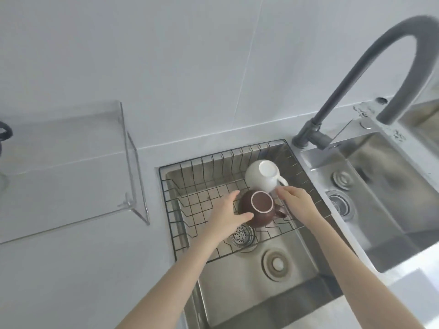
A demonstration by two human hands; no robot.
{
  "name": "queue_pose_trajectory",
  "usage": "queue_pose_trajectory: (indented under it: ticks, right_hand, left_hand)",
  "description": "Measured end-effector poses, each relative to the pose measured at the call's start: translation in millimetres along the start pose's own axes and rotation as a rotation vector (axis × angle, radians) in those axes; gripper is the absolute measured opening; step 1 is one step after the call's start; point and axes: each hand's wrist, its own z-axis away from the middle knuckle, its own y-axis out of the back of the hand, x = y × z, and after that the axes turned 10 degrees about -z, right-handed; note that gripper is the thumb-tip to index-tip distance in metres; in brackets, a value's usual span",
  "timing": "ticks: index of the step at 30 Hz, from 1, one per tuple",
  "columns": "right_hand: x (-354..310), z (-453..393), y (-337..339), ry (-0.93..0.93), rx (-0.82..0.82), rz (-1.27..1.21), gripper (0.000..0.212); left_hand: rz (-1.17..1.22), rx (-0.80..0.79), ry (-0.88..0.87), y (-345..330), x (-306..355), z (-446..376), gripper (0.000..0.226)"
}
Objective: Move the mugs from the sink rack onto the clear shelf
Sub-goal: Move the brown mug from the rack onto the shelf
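Observation:
A brown mug [260, 220] stands upside down in the black wire sink rack [190, 205], its handle pointing right. A white mug [257, 180] stands upside down right behind it, touching it. My left hand [224, 213] is spread around the brown mug's left side, thumb lying on the mug, which still rests on the rack. My right hand [298, 203] reaches in from the right, fingertips at the white mug's handle, between the two mugs. The clear shelf [133, 167] stands on the counter to the left, with nothing on its top near me.
The rack sits across the far half of the steel left sink [237, 293]. A tall grey faucet [356, 74] arches over the right basin [392, 191]. A dark object [4, 134] shows at the far left edge. White wall close behind.

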Motion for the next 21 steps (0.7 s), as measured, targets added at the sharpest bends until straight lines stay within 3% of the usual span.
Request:
queue_pose_trajectory:
  ticks: [4, 8, 15, 21]
  right_hand:
    - [16.6, -13.5, -1.8, -0.071, -0.079, 0.036, 0.037]
    - [28.8, -19.6, -4.6, -0.073, -0.158, 0.029, 0.030]
    - [16.1, -13.4, -5.3, 0.071, -0.104, 0.088, 0.025]
    - [-64.4, 6.5, -9.8, 0.315, -0.097, 0.138, 0.025]
  left_hand:
    - [-0.031, -0.027, 0.024, -30.6, 2.4, -25.4, 0.076]
    - [-0.040, 0.061, 0.045, -48.0, 2.9, -32.8, 0.076]
    - [-0.024, 0.159, 0.054, -37.3, 8.4, -24.1, 0.077]
    - [-0.047, 0.397, 0.018, 25.5, 39.9, 7.0, 0.083]
